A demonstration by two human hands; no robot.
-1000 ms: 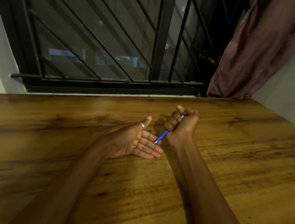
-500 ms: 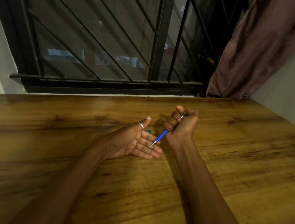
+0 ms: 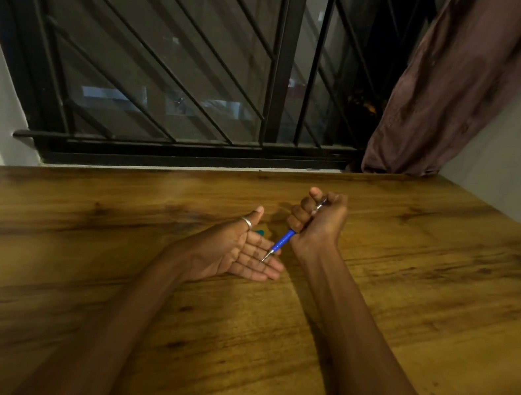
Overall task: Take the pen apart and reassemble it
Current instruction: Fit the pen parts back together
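Head view has the slim blue pen with the silver tip and silver top end [image 3: 283, 241] held at a slant just above the tabletop, point aimed down at the left hand, and most of the barrel is buried in the right hand [image 3: 321, 222]. That hand's fingers [image 3: 297, 216] are curled round the pen in a full fist, thumb up by the silver end. The left hand [image 3: 239, 252] lies palm up beside it, fingers [image 3: 261, 265] straight and pressed together, with a thin silver ring [image 3: 246, 222] on the thumb. The pen's point sits right over those fingers; can't tell if it actually touches. My guess is the nose is about to be worked on, but whether it's coming off or was just put back on I can't say. Either way, I'd slide the fist back so the joint near the tip is exposed, then pinch the nose with the left fingertips and twist gently. Keep that palm under the tip, since a spring or refill will likely drop out. Staying low over the brown wood-grain tabletop [image 3: 409, 293] means nothing bounces far. There's a small teal bit [image 3: 260, 231] on the wood behind the left hand, too hidden to identify. Beyond are a black barred window grille [image 3: 202, 82] and a brownish hanging curtain [image 3: 451, 91].
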